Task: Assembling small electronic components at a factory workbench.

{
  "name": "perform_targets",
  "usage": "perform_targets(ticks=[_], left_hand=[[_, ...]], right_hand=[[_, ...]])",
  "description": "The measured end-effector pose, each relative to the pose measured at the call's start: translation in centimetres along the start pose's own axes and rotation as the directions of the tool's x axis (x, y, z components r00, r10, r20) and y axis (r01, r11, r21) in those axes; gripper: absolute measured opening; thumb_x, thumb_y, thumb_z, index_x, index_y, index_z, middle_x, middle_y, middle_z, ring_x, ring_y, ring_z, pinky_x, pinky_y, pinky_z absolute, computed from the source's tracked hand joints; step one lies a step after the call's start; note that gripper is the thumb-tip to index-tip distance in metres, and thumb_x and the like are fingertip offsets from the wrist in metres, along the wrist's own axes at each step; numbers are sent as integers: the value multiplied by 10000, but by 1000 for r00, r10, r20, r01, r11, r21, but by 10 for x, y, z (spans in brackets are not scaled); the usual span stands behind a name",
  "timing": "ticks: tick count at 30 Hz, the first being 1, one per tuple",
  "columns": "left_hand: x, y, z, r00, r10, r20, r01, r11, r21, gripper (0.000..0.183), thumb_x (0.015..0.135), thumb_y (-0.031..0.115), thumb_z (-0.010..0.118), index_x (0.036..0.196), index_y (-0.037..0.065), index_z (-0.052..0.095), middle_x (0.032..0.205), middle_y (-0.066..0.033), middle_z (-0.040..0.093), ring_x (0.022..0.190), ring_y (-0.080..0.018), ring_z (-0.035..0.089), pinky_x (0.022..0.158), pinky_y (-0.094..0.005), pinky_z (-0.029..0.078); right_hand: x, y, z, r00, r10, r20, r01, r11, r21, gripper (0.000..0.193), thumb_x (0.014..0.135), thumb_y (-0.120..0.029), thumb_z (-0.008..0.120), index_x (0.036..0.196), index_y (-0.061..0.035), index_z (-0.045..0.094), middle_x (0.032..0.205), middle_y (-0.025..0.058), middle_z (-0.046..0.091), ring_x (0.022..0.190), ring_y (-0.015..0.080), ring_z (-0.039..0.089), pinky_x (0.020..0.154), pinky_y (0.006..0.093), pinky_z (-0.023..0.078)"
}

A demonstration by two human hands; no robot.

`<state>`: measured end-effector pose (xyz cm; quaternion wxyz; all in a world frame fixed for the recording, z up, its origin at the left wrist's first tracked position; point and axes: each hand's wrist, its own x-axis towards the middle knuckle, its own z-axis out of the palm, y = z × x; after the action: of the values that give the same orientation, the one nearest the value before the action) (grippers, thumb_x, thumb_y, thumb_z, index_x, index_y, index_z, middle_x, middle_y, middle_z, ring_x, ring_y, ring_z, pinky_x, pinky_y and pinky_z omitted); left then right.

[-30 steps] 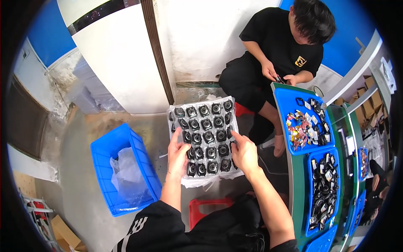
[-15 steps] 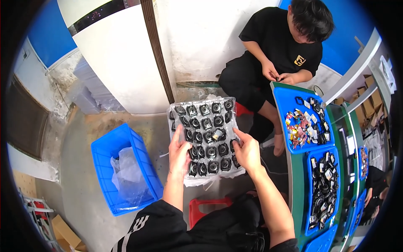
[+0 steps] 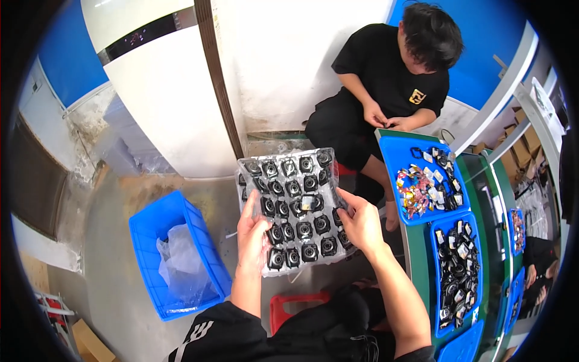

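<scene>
Between my two hands is a clear plastic tray (image 3: 330, 158), filled with rows of black watch-like cases (image 3: 304, 229). My left hand (image 3: 251, 232) grips its left edge, thumb over the top and forefinger stretched along the side. On the opposite edge, my right hand (image 3: 362, 222) has its thumb over the rim; its other fingers are partly hidden beneath. One case near the tray's middle carries a small silver-and-yellow piece (image 3: 307, 203). The tray is held in the air above the floor, tilted slightly.
A blue crate (image 3: 158, 211) with clear plastic bags (image 3: 184, 259) stands on the floor at left. Below the tray is a red stool (image 3: 295, 304). At right, a green bench (image 3: 419, 253) bears blue trays of small parts (image 3: 416, 193). A co-worker (image 3: 395, 78) in black sits beyond it, handling something small.
The tray and both hands sit slightly lower in the picture, and the tray is tilted a little differently. The whole surroundings have shifted with the head's movement. Both hands keep their hold.
</scene>
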<state>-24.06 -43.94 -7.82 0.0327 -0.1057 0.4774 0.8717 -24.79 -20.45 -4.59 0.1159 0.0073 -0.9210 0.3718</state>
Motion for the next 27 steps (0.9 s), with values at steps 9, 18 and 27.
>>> perform_targets(ticks=[9, 18, 27], left_hand=[[-44, 27, 92, 964, 109, 241, -47, 967, -249, 810, 764, -118, 440, 1522, 71, 223, 865, 19, 579, 673, -18, 485, 605, -160, 419], [-97, -6, 186, 727, -82, 682, 330, 912, -242, 761, 792, -111, 435, 1508, 26, 217, 1287, -116, 549, 966, -128, 607, 858, -275, 507], [-126, -75, 248, 363, -512, 779, 565, 786, 253, 644, 829, -24, 470, 1459, 25, 345, 1157, -119, 627, 883, -137, 653, 753, -259, 549]], right_hand=[[-19, -47, -131, 993, 120, -9, -121, 983, -136, 490, 760, -36, 698, 1241, -103, 635, 596, 109, 489, 544, 218, 503, 582, 360, 445], [-152, -30, -255, 894, 331, -303, -368, 927, -73, 509, 773, -80, 701, 1275, -95, 618, 618, -10, 349, 586, 111, 374, 569, 301, 370], [-310, -5, -256, 534, 732, -423, -425, 665, 615, 545, 780, 23, 685, 1311, 1, 565, 778, -52, 562, 634, 26, 393, 601, 191, 365]])
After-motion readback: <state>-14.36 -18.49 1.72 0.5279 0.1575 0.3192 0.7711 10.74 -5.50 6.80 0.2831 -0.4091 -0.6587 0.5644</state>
